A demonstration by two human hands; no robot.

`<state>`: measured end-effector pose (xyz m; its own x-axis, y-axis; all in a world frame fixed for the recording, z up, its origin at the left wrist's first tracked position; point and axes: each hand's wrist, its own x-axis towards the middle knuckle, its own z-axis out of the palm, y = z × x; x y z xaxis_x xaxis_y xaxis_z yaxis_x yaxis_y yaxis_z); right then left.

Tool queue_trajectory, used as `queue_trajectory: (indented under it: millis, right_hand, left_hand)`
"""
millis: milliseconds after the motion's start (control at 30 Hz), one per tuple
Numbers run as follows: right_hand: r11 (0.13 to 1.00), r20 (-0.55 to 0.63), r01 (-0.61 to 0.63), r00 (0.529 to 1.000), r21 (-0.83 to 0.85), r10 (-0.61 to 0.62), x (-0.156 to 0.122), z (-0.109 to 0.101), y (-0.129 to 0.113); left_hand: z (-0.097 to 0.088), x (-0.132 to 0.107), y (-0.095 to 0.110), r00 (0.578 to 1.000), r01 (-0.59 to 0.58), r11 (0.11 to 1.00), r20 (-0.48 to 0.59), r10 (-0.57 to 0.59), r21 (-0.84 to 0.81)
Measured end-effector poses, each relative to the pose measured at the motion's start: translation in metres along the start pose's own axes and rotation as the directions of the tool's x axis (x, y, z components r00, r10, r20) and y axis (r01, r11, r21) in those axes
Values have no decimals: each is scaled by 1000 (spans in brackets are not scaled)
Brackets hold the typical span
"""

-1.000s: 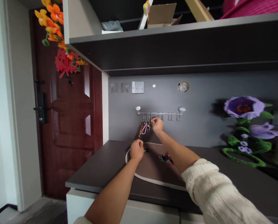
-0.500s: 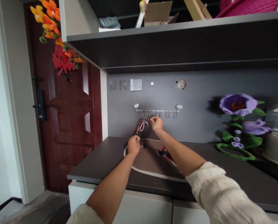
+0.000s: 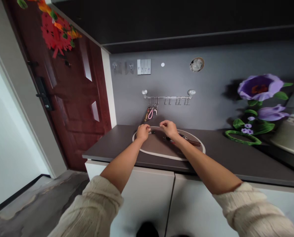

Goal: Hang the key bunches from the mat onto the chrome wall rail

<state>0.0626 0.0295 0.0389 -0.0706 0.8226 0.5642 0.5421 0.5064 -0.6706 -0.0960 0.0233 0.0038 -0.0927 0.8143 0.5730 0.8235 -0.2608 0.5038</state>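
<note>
My right hand (image 3: 170,129) hovers above the mat with its fingers bent and their tips slightly apart; I see nothing in it. Beneath it, partly hidden by the wrist, lies a bunch of keys or key holders (image 3: 184,135) with red, black and brown parts. My left hand (image 3: 142,132) is over the mat's left end, fingers loosely curled and no object visible in them. Close to its fingertips, a small black item (image 3: 153,132) rests on the brown, pale-rimmed oval mat (image 3: 159,148). Several keys with a pink loop (image 3: 150,114) hang from the hook rail (image 3: 168,97).
The mat lies on a dark countertop (image 3: 226,158) above white cabinet doors (image 3: 142,191). Purple artificial flowers (image 3: 259,89) and a pale appliance (image 3: 291,135) stand at the right. A dark overhead cabinet (image 3: 176,23) juts out above. To the left is a red-brown door (image 3: 75,95).
My right hand has come down from beside the hook rail to over the mat. My left hand stays near the mat's left end. The view has tilted downward.
</note>
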Motion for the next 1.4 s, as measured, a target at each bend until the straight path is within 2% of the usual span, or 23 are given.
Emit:
queue_trajectory:
  millis: [233, 333, 433, 633, 900, 1100, 1233, 1400]
  right_hand:
    - [976, 96, 78, 994, -205, -59, -15, 2, 17]
    - [954, 143, 132, 985, -270, -96, -15, 6, 19]
    - [937, 172, 127, 982, -325, -73, -16, 6, 17]
    - [915, 235, 135, 971, -380, -46, -19, 4, 11]
    - [899, 243, 138, 969, -416, -36, -20, 6, 11]
    - [905, 241, 146, 969, -400, -50, -20, 5, 12]
    - [919, 227, 143, 972, -366, -61, -20, 5, 11]
    - [931, 201, 171, 974, -324, -109, -21, 5, 10]
  left_hand:
    - [2, -4, 4, 973, -191, 971, 161, 168, 144]
    - [3, -5, 4, 956, -233, 954, 223, 190, 188]
    - [2, -6, 6, 949, -245, 942, 254, 185, 228]
    - [-2, -7, 11, 945, -272, 926, 255, 206, 261]
    - [2, -4, 9, 952, -259, 931, 228, 203, 256]
    - [3, -2, 6, 972, -207, 970, 140, 189, 127]
    - [3, -1, 6, 993, -90, 991, 73, 97, -99]
    - [5, 2, 6, 998, 27, 919, 60, -4, -394]
